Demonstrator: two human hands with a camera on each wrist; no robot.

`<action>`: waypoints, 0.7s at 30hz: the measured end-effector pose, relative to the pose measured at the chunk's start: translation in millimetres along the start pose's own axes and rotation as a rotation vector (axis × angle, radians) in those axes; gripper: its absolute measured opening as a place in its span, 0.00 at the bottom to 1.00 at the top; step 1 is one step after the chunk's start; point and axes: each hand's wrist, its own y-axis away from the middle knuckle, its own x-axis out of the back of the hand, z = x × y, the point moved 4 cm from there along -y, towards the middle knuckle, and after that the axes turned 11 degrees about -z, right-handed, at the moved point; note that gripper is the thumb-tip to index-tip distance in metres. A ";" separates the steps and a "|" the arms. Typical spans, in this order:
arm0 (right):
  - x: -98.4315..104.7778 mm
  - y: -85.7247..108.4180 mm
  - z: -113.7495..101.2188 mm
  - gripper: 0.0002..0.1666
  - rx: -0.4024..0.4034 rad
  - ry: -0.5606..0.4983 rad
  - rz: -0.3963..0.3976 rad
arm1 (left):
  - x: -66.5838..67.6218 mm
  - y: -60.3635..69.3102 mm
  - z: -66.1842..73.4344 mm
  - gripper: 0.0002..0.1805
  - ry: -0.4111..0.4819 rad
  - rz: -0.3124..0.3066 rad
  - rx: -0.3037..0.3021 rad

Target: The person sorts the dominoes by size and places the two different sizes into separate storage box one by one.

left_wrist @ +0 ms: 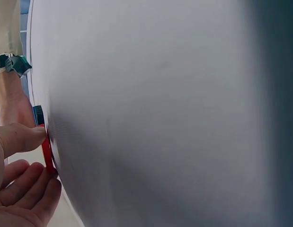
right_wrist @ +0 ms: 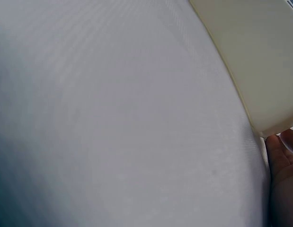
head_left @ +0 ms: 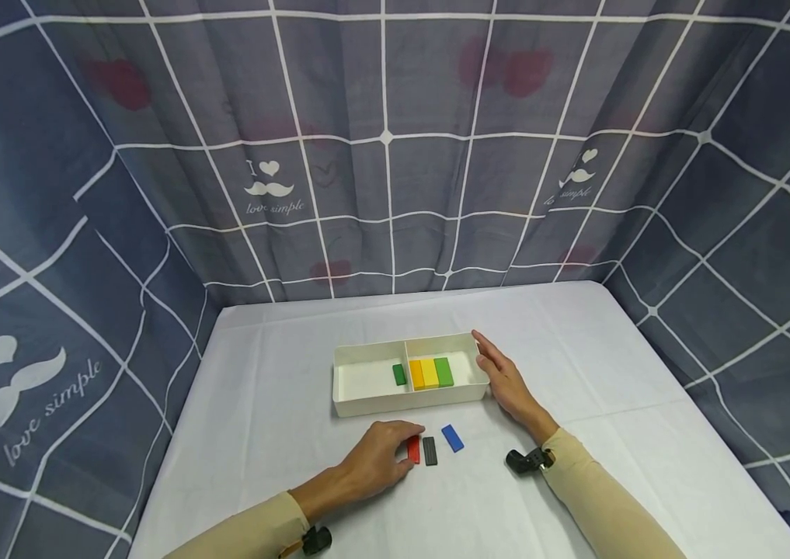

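On the white table my left hand (head_left: 377,460) pinches a red block (head_left: 413,449) lengthwise, thumb at its near end and fingertips at its far end. In the left wrist view the red block (left_wrist: 47,150) lies close to the cloth between thumb and fingers. Just right of it lie a dark grey block (head_left: 429,451) and a slanted blue block (head_left: 453,438). My right hand (head_left: 509,386) rests with extended fingers against the right end of a white two-part box (head_left: 367,405). In the right wrist view the fingers (right_wrist: 277,153) touch the corner of the box (right_wrist: 260,71).
In the box's left compartment a dark green block (head_left: 399,375) lies by the divider. Its right compartment holds an orange block (head_left: 416,375), a yellow block (head_left: 429,374) and a light green block (head_left: 443,372) side by side. A checked curtain (head_left: 422,186) surrounds the table (head_left: 255,373).
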 end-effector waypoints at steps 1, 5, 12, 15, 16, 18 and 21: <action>0.0 -0.2 -0.6 0.32 0.000 -0.003 0.000 | 0.5 -0.2 -0.1 0.29 -0.001 0.002 0.000; 0.2 -1.0 -2.0 0.32 -0.008 -0.012 0.002 | 3.5 -1.0 -0.3 0.29 -0.002 0.014 -0.002; 0.3 -1.4 -3.2 0.32 -0.004 -0.019 0.001 | 12.6 -0.7 2.1 0.27 -0.041 0.046 -0.003; 0.1 -1.5 -3.3 0.32 -0.001 -0.016 0.001 | 16.8 -0.5 3.2 0.27 -0.058 0.066 -0.011; 0.1 -1.4 -3.2 0.32 -0.002 -0.016 0.001 | 18.2 -0.7 3.3 0.27 -0.061 0.071 -0.013; -0.2 -0.8 -3.4 0.33 -0.008 -0.011 0.002 | 22.2 -0.8 4.3 0.28 -0.055 0.084 -0.021; -0.7 0.1 -4.3 0.33 -0.014 -0.005 -0.001 | 29.2 -1.2 5.0 0.29 -0.035 0.101 -0.025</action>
